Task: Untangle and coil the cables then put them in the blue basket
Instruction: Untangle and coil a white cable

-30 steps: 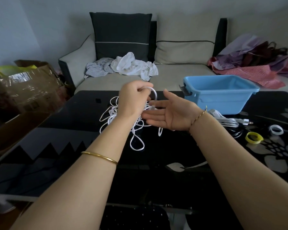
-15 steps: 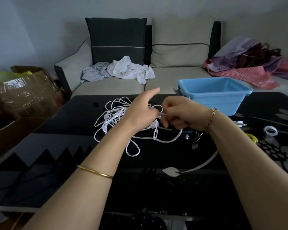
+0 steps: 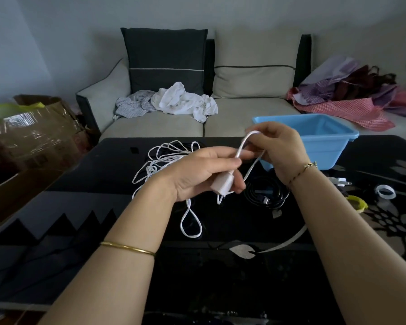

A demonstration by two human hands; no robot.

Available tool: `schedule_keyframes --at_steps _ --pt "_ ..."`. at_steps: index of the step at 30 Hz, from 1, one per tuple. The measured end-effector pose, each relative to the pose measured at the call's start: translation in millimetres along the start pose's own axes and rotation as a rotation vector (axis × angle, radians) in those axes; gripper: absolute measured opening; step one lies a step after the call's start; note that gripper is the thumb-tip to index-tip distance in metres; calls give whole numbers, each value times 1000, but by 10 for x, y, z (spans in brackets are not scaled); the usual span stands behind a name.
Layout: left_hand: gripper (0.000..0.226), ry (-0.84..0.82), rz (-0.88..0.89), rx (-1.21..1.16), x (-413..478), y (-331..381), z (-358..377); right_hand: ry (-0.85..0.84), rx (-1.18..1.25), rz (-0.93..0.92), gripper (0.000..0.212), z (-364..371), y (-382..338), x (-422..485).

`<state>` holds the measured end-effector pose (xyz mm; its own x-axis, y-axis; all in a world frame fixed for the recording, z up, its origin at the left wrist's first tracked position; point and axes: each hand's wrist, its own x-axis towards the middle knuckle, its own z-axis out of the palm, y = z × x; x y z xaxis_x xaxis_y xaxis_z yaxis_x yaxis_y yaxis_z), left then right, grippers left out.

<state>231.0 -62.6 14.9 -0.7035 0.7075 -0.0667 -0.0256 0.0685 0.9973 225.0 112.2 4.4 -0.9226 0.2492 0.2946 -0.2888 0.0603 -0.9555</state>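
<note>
My left hand [image 3: 197, 170] curls round the plug end [image 3: 222, 184] of the white cable [image 3: 243, 143], just left of the blue basket [image 3: 326, 146]. My right hand [image 3: 279, 151] pinches the cord where it arches up in front of the basket's near-left corner. The rest of the cable lies in a loose tangle on the table [image 3: 103, 207], further left of the basket. I judge this is the start of coiling, so I should pin the plug, draw the cord through my right fingers in even loops, and lift slowly so knots show before tightening. 1 black cable [image 3: 267, 195] lies just in front of the basket, untouched.
</note>
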Motion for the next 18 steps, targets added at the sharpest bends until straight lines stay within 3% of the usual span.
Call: schedule_keyframes --at_steps 3,5,9,12,16,18 --pt "31 -151 97 -120 -60 55 48 2 66 95 24 94 83 -30" --pt "31 -143 180 -265 -58 90 64 -65 13 190 32 214 146 -93" --pt "33 53 340 -621 -27 139 -68 -465 -228 391 37 452 376 -242" --pt "31 228 383 -826 -40 146 -224 -689 -409 411 28 532 453 -290" --pt "22 493 409 -830 -6 79 -322 -981 -661 381 25 548 300 -274" --pt "21 554 431 -751 26 13 -383 -1028 -697 365 29 543 212 -272"
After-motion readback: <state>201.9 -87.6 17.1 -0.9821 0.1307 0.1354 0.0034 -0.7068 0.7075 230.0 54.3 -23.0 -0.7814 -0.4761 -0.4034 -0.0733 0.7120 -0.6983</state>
